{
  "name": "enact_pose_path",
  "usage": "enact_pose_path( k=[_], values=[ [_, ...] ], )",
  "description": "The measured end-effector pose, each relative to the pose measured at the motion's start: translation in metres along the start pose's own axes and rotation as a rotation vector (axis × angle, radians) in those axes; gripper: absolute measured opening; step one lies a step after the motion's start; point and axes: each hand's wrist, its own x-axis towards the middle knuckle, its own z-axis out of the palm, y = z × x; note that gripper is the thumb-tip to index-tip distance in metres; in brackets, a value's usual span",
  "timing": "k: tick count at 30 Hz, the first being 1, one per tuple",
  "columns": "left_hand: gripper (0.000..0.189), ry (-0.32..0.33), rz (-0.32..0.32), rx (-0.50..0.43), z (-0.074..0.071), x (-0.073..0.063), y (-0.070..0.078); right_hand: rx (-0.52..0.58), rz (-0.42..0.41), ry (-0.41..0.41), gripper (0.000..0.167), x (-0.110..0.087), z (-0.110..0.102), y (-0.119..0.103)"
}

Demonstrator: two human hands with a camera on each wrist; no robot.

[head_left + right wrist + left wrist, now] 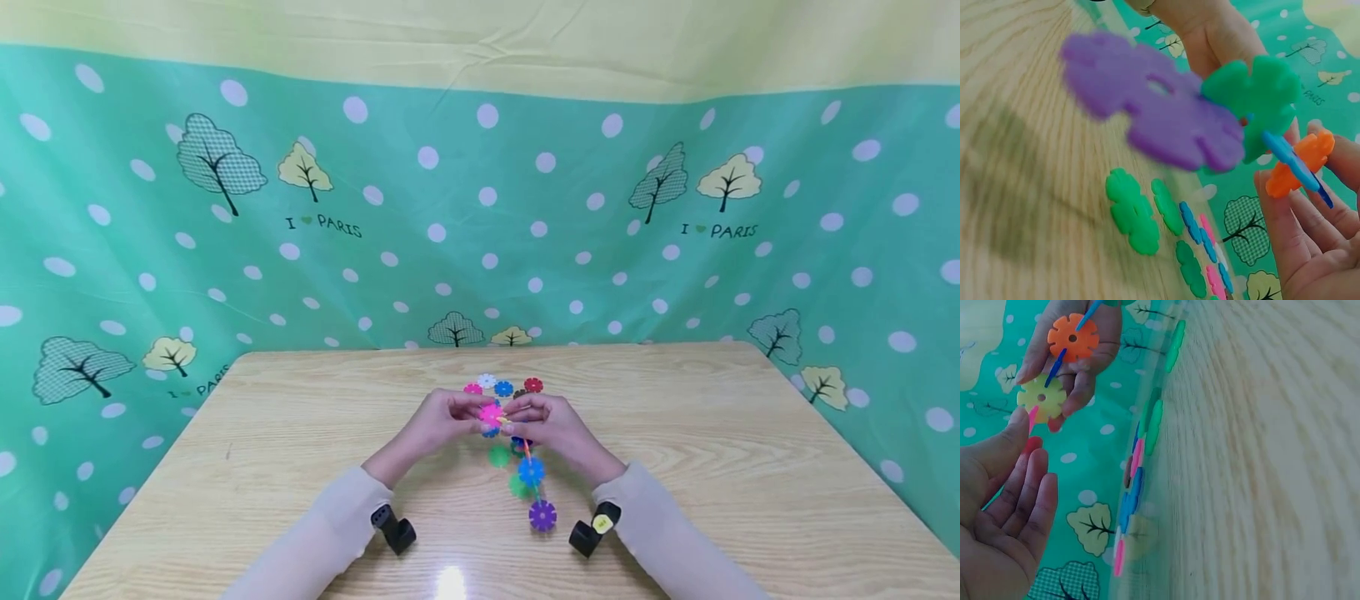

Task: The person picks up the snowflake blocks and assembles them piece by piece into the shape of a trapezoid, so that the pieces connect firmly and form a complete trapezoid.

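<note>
In the head view, my left hand (pixel 444 414) pinches a pink notched plastic disc (pixel 491 416) between thumb and fingers. My right hand (pixel 551 422) holds a chain of slotted-together discs beside it. From the left wrist, the chain shows a pale yellow disc (pixel 1042 398), a dark blue one edge-on, and an orange disc (pixel 1073 338). The pink disc meets the yellow one's edge; how deep it sits, I cannot tell. Light blue, green (pixel 1266 100) and purple (pixel 1147 103) discs form the chain's other end, hanging toward me.
Loose discs lie on the wooden table (pixel 300 433) under and beyond the hands, among them a red disc (pixel 533 385), a white disc (pixel 487 381) and a green disc (pixel 498 456). Behind the table hangs a green dotted curtain (pixel 487 275).
</note>
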Motion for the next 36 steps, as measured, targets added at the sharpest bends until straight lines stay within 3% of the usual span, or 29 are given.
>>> enact_pose_path(
  k=[5, 15, 20, 28, 36],
  values=[
    [0.039, 0.015, -0.020, 0.020, -0.011, 0.006, -0.010, -0.011, 0.010, 0.009, 0.039, -0.001, 0.000, -0.003],
    [0.033, 0.154, -0.185, 0.023, -0.037, 0.026, -0.037, -0.026, 0.025, -0.019, 0.045, 0.002, -0.003, 0.002],
    [0.036, 0.167, -0.234, 0.047, -0.042, 0.035, -0.048, -0.032, 0.006, -0.041, 0.048, 0.002, -0.005, 0.005],
    [0.039, 0.068, -0.203, 0.076, -0.035, 0.052, -0.058, -0.042, 0.003, -0.078, 0.042, 0.000, -0.007, 0.005],
    [0.034, 0.088, -0.137, 0.191, -0.024, 0.059, -0.060, -0.041, -0.011, -0.082, 0.042, 0.000, -0.007, 0.006]
  ],
)
